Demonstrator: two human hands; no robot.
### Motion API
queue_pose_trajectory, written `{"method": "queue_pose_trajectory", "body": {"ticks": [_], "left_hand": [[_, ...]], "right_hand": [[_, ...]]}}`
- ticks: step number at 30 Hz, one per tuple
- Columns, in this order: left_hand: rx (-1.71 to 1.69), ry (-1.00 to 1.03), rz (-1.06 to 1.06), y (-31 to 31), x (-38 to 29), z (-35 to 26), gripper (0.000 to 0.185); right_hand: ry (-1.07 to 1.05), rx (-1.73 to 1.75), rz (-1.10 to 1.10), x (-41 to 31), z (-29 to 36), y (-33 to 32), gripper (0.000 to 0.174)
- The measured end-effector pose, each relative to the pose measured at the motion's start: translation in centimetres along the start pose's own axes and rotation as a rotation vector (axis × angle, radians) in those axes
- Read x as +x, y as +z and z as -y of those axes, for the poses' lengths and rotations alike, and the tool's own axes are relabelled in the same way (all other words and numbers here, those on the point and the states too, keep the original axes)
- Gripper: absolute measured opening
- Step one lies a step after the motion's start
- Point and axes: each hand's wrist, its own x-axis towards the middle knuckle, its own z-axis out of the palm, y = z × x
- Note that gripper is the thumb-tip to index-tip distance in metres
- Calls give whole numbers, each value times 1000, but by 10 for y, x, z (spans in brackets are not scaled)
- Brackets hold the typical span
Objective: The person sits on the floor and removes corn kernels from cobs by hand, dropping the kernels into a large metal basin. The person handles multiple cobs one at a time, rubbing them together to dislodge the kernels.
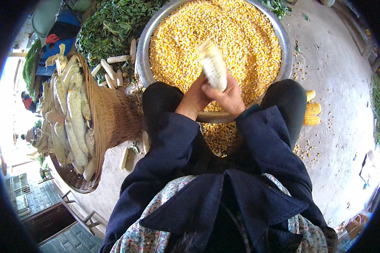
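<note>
A pale corn cob, blurred at its upper end, stands tilted between my two hands over a wide metal basin. Loose yellow corn kernels fill the basin almost to its rim. My left hand grips the cob's lower part from the left. From the right, my right hand closes around the same cob, its thumb across the front. Part of the left fingers is hidden behind the cob and the right hand. The basin's near edge lies between my knees.
A woven basket heaped with stripped cobs stands at the left. More bare cobs lie beside green leaves. Several yellow corn ears rest on the concrete floor by my right knee, among scattered kernels.
</note>
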Motion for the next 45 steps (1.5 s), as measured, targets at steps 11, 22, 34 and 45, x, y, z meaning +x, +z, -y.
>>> {"method": "queue_pose_trajectory", "body": {"ticks": [11,22,34,45], "left_hand": [[309,-100,-382,-15,-9,-8,45],[1107,-122,-388,16,-13,22,39],[284,-226,-284,-1,-19,36,16],[-156,-327,-222,-4,-25,7,19]], "right_hand": [[360,93,-414,21,-6,-35,27],[48,-341,-327,12,-13,3,51],[281,-8,-491,31,-50,-23,31],[121,-368,-206,14,0,-29,54]]}}
